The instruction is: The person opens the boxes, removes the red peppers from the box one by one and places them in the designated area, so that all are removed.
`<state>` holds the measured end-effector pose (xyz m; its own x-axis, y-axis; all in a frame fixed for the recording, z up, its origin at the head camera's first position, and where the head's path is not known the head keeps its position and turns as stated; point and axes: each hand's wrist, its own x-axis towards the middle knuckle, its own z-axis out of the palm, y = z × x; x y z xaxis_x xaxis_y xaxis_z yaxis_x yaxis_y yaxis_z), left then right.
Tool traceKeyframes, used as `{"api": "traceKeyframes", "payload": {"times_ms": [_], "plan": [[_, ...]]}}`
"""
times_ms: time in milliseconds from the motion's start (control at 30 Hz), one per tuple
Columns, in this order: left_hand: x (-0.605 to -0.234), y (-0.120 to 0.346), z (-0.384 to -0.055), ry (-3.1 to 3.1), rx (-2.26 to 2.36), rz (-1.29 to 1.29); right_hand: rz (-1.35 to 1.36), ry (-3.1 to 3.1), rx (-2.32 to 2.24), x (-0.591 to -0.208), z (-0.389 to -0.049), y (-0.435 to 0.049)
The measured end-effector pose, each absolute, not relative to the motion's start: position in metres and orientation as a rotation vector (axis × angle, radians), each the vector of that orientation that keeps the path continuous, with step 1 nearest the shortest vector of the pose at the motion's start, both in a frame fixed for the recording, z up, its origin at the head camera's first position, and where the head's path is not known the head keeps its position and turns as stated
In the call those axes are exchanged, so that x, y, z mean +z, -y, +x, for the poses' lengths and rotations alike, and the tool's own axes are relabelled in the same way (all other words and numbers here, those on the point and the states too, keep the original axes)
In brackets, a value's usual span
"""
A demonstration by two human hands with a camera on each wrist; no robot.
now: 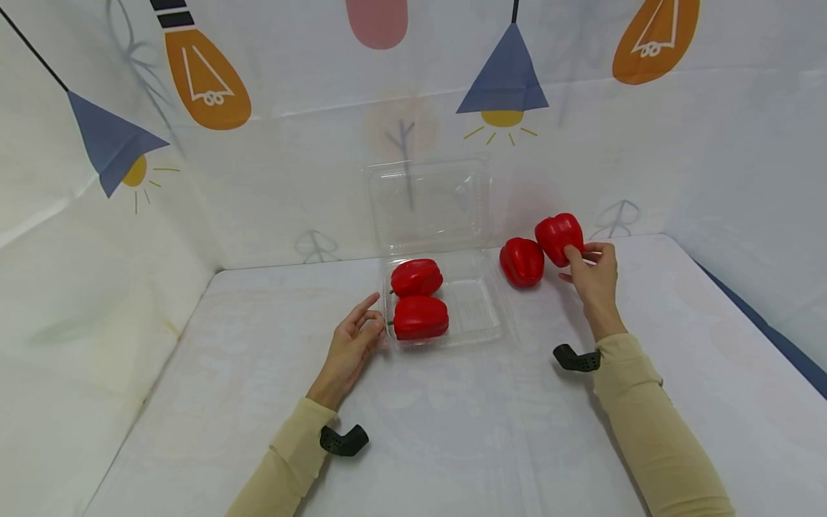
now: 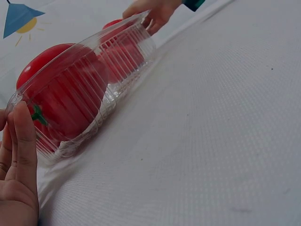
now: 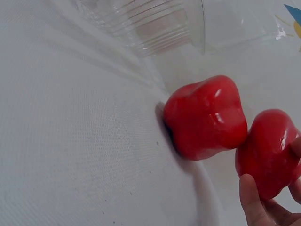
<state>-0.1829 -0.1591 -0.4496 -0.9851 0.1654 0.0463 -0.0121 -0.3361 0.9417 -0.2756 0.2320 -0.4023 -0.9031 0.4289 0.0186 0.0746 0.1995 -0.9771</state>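
In the head view my left hand (image 1: 352, 345) is at the left side of an open clear plastic clamshell container (image 1: 474, 309). Its thumb and a finger pinch the rim near the front left corner, the index finger stretched out. Inside, on the left half, lie two red bell peppers, a rear one (image 1: 416, 277) and a front one (image 1: 421, 318), green stems pointing left. My right hand (image 1: 594, 276) grips another red bell pepper (image 1: 559, 237) between thumb and fingers, raised at the table's back edge. Just left of it a fourth-looking pepper (image 3: 207, 117) rests on the table, overlapping the held one.
The container's transparent lid (image 1: 429, 205) stands up against the back curtain (image 1: 291, 172), which is printed with lamps and bulbs. A white cloth covers the table (image 1: 452, 431). Each wrist wears a black camera mount, one on the left (image 1: 344, 440) and one on the right (image 1: 576, 357).
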Motion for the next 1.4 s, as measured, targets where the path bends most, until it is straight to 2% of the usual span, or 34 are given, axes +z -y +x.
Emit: {"api": "traceKeyframes", "payload": {"times_ms": [500,1400], "plan": [[-0.448,0.16,-0.182,-1.733,2.488,0.224,-0.584,2.155,1.86,-0.407,-0.275,-0.237],[-0.448,0.16,-0.182,-1.73,2.48,0.23,-0.641,2.432,1.561,-0.436,-0.276,-0.257]]}}
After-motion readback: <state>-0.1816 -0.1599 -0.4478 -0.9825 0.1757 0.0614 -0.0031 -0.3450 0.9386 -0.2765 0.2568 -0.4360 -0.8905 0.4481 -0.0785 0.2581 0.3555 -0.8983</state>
